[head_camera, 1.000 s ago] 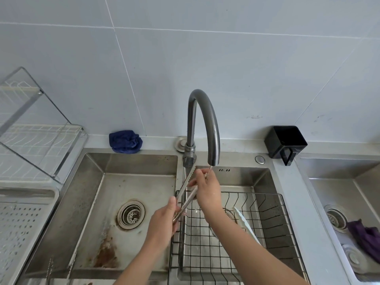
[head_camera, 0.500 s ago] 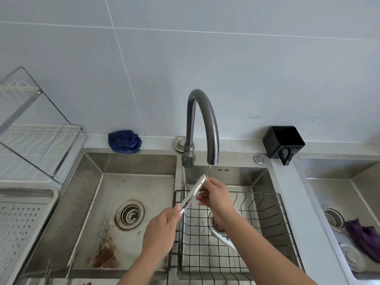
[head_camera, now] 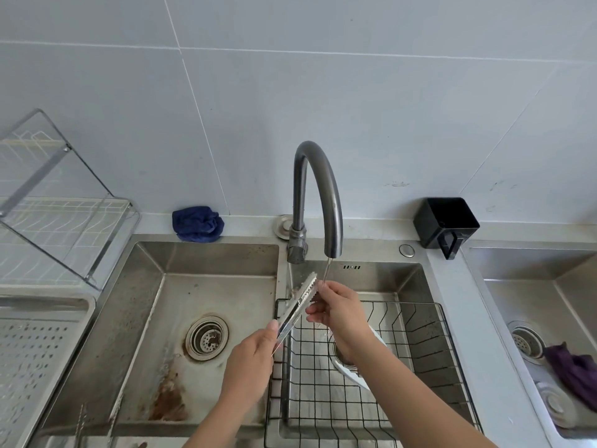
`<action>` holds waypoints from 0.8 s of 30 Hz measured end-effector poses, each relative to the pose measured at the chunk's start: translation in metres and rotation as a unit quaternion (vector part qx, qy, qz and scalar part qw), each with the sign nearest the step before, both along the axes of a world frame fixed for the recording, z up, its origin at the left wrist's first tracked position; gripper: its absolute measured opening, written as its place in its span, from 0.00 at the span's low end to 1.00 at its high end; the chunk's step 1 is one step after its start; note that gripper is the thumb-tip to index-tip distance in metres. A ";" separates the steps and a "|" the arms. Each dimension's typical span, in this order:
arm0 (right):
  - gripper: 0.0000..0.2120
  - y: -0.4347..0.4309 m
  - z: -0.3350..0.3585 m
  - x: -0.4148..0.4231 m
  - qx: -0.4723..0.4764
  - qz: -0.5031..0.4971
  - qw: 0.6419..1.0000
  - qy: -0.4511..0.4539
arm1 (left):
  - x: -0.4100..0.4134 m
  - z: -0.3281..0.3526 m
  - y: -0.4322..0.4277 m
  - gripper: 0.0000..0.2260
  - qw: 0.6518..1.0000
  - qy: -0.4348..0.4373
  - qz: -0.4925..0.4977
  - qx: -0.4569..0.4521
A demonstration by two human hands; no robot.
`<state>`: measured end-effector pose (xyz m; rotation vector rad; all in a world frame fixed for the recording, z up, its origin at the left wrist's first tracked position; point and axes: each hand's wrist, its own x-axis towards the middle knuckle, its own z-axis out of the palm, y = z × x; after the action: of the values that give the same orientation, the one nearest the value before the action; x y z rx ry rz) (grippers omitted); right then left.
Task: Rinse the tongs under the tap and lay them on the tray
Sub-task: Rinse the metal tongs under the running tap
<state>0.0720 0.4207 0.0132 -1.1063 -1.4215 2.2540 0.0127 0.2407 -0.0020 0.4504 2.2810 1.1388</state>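
A pair of metal tongs with toothed tips slants up toward the dark curved tap. My left hand grips their lower handle end. My right hand pinches the upper part just below the spout, where a thin stream of water runs down beside the tips. The perforated white tray lies at the far left, apart from both hands.
A black wire basket holding a white dish sits in the right basin under my right arm. The left basin has a drain and rust stains. A blue cloth, a black holder and a dish rack line the counter.
The tongs have closed up and shifted slightly left and down under the spout. My right hand slid along their upper part; my left hand keeps the handle end.
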 end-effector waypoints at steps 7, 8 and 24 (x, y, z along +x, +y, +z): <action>0.13 0.004 0.006 -0.003 -0.010 -0.002 1.000 0.009 | -0.002 0.002 0.013 0.35 0.994 -0.093 0.030 0.052; 0.13 0.003 0.005 -0.002 -0.007 -0.003 1.000 0.011 | -0.001 0.003 0.019 0.36 0.990 -0.121 0.040 0.061; 0.07 0.017 0.037 -0.023 -0.056 0.028 0.994 0.092 | 0.008 -0.001 0.065 0.28 0.939 -0.305 0.114 0.112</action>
<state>0.0490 0.4374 0.0499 -0.8730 -1.2816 2.4298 0.0206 0.3059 -0.0026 -0.0942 1.6944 1.4208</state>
